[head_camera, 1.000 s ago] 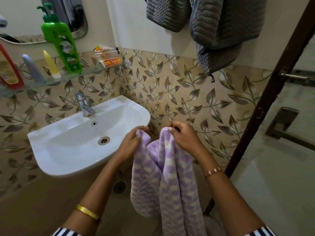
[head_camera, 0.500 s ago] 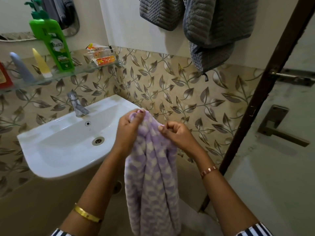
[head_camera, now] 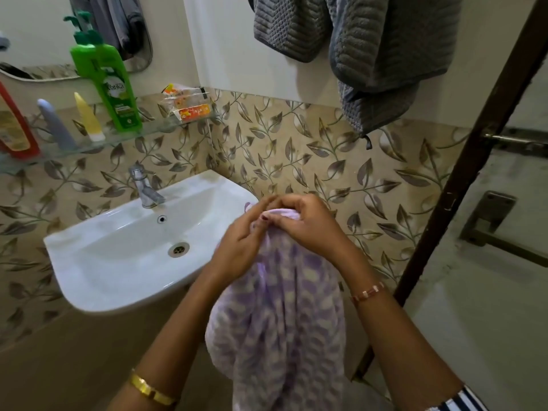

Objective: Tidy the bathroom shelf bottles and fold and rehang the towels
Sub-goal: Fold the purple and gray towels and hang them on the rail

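Towel long axis vertical, hanging down

Left hand, nearer the sink: plain gold bangle at the wrist. Right hand: copper-pink link bracelet, black-and-white striped sleeve.

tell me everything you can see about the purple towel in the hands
The purple towel is a soft, fluffy-looking cloth with a lilac and cream leaf-like pattern. It hangs straight down in loose folds, bunched at its top edge. There the left hand and the right hand grip it close together. It is held in the air beside the white sink, in front of the tiled wall. Its lower end runs out of the picture.
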Demonstrator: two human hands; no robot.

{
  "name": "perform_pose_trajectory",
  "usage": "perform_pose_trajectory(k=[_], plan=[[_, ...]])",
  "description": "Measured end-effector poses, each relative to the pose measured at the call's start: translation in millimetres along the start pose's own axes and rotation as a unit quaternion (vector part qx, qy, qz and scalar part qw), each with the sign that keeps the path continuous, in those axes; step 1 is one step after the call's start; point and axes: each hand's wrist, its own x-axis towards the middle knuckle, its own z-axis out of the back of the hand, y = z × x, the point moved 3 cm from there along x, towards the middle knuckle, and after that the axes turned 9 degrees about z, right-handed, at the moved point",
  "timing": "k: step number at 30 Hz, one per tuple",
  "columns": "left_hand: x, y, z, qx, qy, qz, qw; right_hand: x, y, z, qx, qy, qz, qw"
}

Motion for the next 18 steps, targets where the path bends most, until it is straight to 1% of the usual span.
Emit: perform_pose_trajectory(k=[2,3,5,6,7,9,11,14,16,18], plan=[[0,-3,-7,-0.056,-0.002,0.002,0.998,5,12,-1,0.004,-0.01,0.012,1.0],[2,0,-6,-0.057,-0.006,0.022,0.998,5,15,1,0.022,-0.025,0.017,0.999],[5,10,-2,-0.013,0.001,0.073,0.997,2,15,7,0.048,-0.047,0.021,0.998],[5,15,-1,-0.004,0.0,0.089,0.996,0,12,8,0.046,-0.042,0.021,0.998],[6,18,0,-0.012,-0.02,0.099,0.995,-2,8,9,0.044,-0.027,0.015,0.999],[7,15,6,-0.067,-0.086,0.109,0.988,-6,-4,5,0.069,-0.003,-0.016,0.997],[10,5,13,-0.101,-0.132,0.09,0.982,-13,-23,3,0.1,-0.006,-0.062,0.993],[12,-4,32,-0.124,-0.204,0.085,0.967,-33,-61,3,0.07,-0.011,-0.125,0.99],[13,-4,47,-0.104,-0.237,0.063,0.964,-50,-86,9,0.029,-0.039,-0.167,0.985],[13,3,53,-0.001,-0.221,0.042,0.974,-59,-102,18,-0.002,-0.081,-0.195,0.977]])
